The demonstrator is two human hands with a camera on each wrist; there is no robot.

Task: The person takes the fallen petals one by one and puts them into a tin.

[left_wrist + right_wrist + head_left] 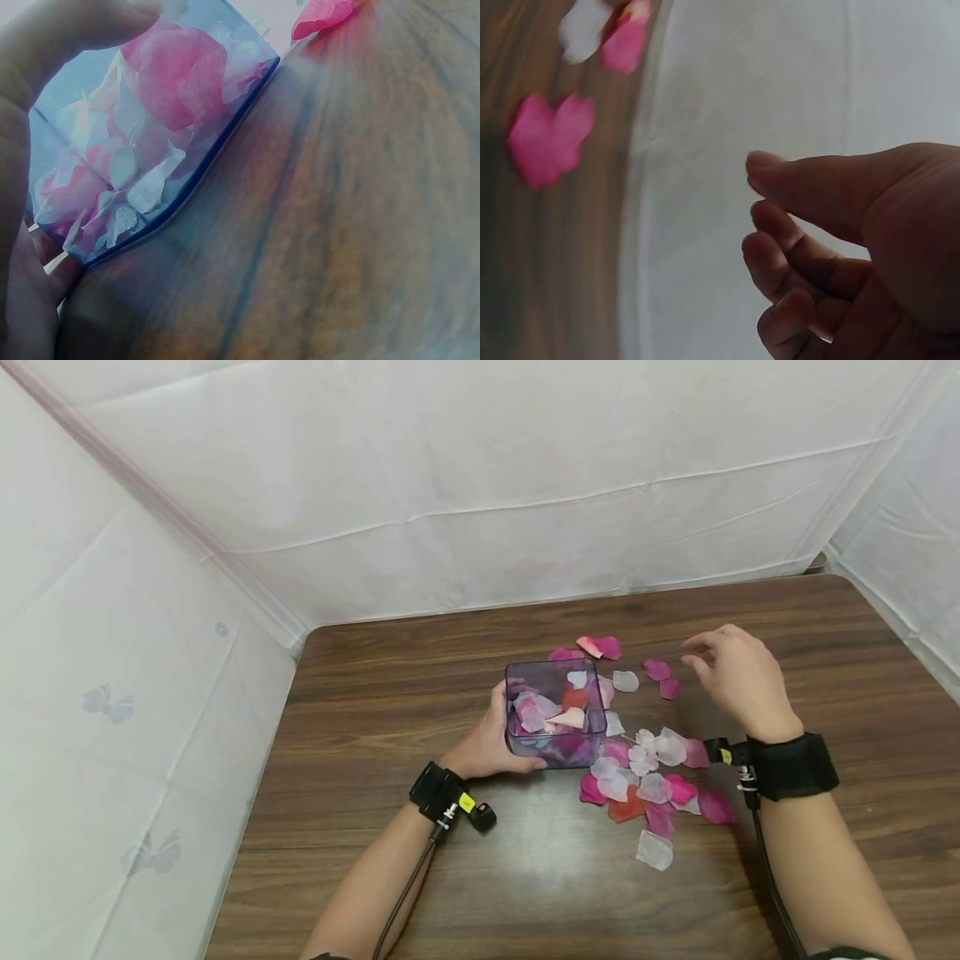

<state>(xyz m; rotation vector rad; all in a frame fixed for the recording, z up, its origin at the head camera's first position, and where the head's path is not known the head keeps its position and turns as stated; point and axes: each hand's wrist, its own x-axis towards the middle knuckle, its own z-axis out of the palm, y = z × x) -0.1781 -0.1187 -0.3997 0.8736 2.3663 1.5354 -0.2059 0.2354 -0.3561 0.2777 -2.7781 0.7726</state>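
Wears two black wristbands (793, 766), one to each forearm. Shows next one white petal (655, 850) at the near edge of a loose heap of pink, magenta, white and orange-red petals (660, 817), overlapping too much to count, with one cluster of small white blossoms (642, 752) among them. Grips one clear purple box (540, 670) in the left hand (495, 739), with thumb and fingers curled round its left side, just left of the heap; contains more petals, again past counting. Holds the right hand (738, 681) over the table (405, 685), with fingers loosely bent and thumb apart from the fingertips. Counts, just left of that hand, two magenta petals (657, 670). Stretches back in dark brown wood grain, shiny towards the near side, to rounded far corners; meets creased white sheeting (450, 485) behind, left and right, with faint grey bow-like prints on the left
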